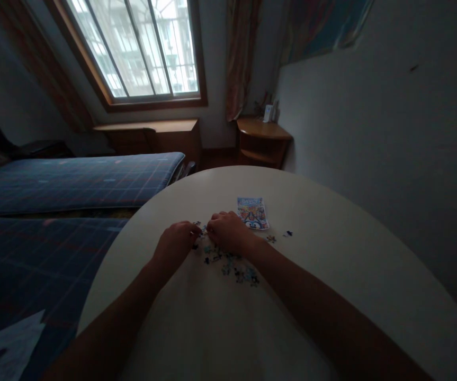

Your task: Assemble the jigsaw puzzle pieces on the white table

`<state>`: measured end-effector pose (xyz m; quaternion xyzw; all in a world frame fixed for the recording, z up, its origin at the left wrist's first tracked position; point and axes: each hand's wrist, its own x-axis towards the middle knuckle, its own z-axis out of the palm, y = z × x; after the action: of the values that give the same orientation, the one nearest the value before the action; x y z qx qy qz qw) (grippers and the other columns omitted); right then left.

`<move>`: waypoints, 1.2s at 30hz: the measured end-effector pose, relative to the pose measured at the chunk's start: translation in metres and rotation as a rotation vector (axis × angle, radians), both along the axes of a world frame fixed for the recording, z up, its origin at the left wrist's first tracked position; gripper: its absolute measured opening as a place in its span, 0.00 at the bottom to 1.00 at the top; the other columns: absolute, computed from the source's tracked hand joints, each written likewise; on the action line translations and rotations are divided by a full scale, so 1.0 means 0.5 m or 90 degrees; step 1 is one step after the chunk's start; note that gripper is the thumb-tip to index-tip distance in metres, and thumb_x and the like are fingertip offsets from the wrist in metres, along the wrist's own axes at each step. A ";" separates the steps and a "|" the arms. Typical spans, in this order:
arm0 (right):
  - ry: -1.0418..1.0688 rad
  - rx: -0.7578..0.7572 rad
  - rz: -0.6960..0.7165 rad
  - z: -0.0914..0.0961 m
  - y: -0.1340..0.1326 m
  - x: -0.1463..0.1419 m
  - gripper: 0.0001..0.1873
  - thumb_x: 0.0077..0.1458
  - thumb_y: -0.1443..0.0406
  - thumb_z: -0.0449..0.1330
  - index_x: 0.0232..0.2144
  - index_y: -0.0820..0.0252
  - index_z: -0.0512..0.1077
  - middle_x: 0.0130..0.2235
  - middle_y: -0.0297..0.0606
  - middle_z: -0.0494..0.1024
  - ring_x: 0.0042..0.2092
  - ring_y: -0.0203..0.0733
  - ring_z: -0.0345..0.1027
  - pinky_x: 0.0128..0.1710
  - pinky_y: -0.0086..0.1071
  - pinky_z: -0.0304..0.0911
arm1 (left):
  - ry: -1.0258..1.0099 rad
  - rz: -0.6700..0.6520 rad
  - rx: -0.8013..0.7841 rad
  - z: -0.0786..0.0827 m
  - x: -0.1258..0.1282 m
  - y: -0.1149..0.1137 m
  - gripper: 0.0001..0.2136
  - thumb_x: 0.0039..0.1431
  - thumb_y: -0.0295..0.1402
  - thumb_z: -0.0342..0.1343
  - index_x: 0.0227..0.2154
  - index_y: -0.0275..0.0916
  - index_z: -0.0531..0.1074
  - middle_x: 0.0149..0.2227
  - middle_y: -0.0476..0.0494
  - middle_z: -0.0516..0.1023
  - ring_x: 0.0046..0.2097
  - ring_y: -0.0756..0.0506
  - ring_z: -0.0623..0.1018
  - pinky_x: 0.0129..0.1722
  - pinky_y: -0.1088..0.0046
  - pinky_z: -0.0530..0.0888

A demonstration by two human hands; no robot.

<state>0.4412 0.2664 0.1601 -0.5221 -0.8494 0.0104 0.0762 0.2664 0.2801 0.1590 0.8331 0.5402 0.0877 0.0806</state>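
Both my hands are close together over the round table, fingers curled at small jigsaw puzzle pieces [203, 232]. My left hand [176, 239] has thumb and fingertips closed at the left side of these pieces. Facing it, my right hand [228, 231] is bent down with its fingertips on their right side, partly hiding them. Just below my hands lies a loose heap of dark and pale-blue puzzle pieces [236, 264]. A colourful picture sheet [252, 212] with a penguin-like figure lies flat beyond my right hand. A few stray pieces [271, 239] sit to its right.
The white round table [315, 211] fills the middle. To the left stands a bed with a blue plaid mattress [73, 180], with papers [9, 344] on it. A wooden corner shelf [263, 129] and a desk [152, 127] stand beneath the window wall. A wall runs along the right.
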 end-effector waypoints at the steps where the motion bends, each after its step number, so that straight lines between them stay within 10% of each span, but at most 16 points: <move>1: -0.002 0.001 -0.003 0.001 0.003 0.000 0.13 0.63 0.65 0.53 0.39 0.61 0.77 0.44 0.46 0.79 0.46 0.47 0.71 0.46 0.37 0.59 | -0.001 -0.005 0.002 -0.001 -0.001 0.000 0.11 0.60 0.26 0.54 0.37 0.43 0.81 0.41 0.46 0.82 0.39 0.46 0.80 0.41 0.74 0.73; 36: 0.110 -0.068 -0.129 -0.008 0.016 0.039 0.10 0.57 0.63 0.60 0.39 0.59 0.79 0.42 0.43 0.80 0.43 0.42 0.72 0.44 0.31 0.61 | -0.050 -0.023 -0.014 -0.033 0.028 -0.018 0.07 0.63 0.33 0.54 0.36 0.43 0.78 0.43 0.45 0.77 0.47 0.44 0.75 0.45 0.71 0.71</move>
<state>0.4606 0.2742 0.1560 -0.6059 -0.7807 0.0925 0.1218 0.2805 0.2708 0.1425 0.8378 0.5222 0.1130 0.1123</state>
